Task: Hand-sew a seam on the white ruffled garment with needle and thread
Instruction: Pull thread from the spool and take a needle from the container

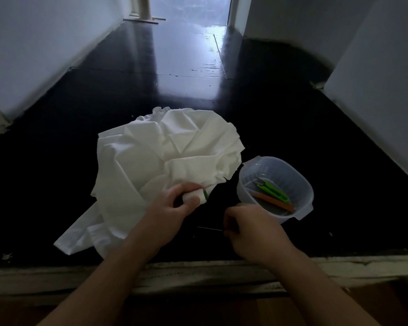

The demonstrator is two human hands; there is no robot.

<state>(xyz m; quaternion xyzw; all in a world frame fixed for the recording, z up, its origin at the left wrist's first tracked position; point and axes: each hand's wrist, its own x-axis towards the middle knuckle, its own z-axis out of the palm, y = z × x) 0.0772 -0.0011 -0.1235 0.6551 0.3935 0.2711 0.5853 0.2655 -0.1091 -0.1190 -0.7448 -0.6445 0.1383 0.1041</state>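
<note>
Head view showed your left hand (174, 203) pinching a white spool (193, 196) with a green end against the near edge of the garment (156, 161), which lay crumpled on the dark floor (57, 172), left of the tub (299, 215). Your right hand (252, 224) was curled closed beside the tub, apparently pinching the needle (210, 228), a thin line lying nearly level, its free tip pointing left toward your left forearm. No thread was visible between spool and needle; it was too fine to tell. Against that dark floor the needle nearly vanished, so had you let it slip, you would likely have lost it, and its tip aimed at your own arm risked a prick. Snips (272, 190) and an orange tool (272, 201) lay in the tub, both slanting down to the right.
</note>
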